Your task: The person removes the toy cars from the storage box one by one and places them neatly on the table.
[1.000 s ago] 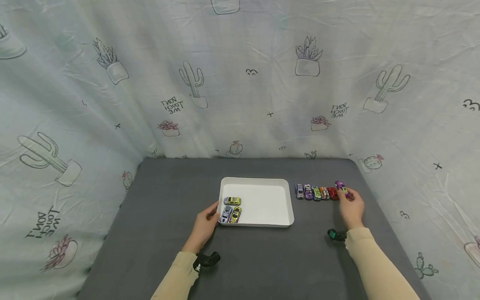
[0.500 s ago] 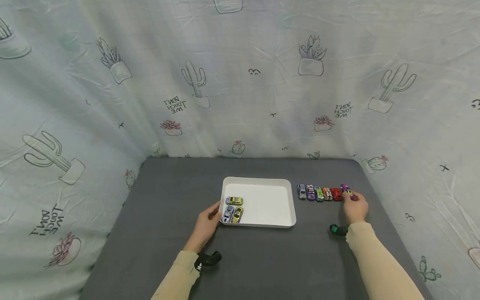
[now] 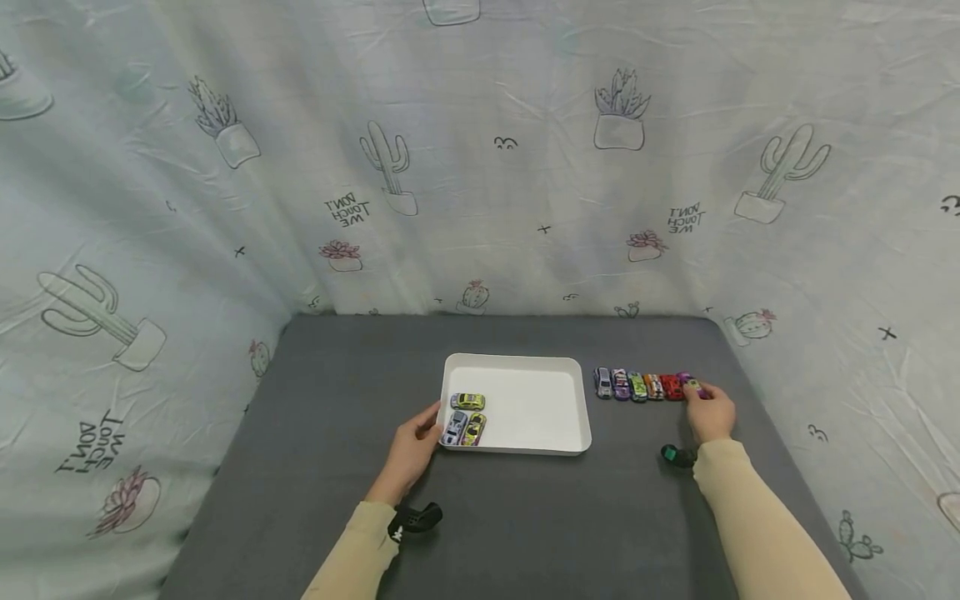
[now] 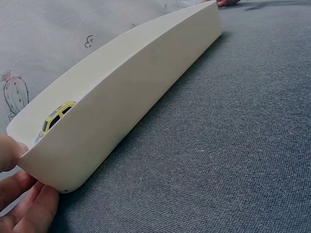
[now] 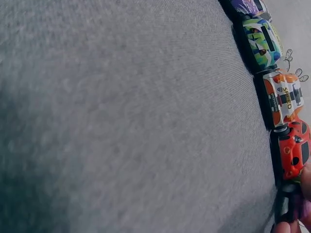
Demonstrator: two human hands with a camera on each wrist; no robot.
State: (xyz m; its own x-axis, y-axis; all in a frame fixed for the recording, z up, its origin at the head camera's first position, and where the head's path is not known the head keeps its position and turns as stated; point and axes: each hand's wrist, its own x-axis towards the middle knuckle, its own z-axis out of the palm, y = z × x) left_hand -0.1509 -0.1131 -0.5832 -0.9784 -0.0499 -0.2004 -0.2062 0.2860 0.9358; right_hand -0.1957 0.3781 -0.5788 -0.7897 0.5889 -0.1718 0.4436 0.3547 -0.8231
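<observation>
My left hand (image 3: 412, 442) holds the near left corner of a white tray (image 3: 532, 404). The left wrist view has the thumb (image 4: 10, 153) at the rim and fingers against the outer wall. Three toy cars lie in the tray's left part: a yellow one (image 3: 468, 402) crosswise, with a grey-blue one (image 3: 454, 427) and a black-and-yellow one (image 3: 474, 429) below. At the right end of a row of toy cars, my right hand (image 3: 712, 414) pinches a purple toy car (image 3: 686, 379), right beside a red one (image 3: 671, 387). Fingers partly hide the purple car.
The row right of the tray also has a silver car (image 3: 603, 383), a purple-and-white car (image 3: 620, 385), a green car (image 3: 637, 387) and an orange-and-white car (image 3: 655, 387). A grey cloth covers the table (image 3: 517, 517). A cactus-print curtain (image 3: 480, 192) hangs behind and at the sides.
My right hand has brought the purple car down and turned it, against the right end of the row. My left hand stays at the tray corner; the head view shifted slightly.
</observation>
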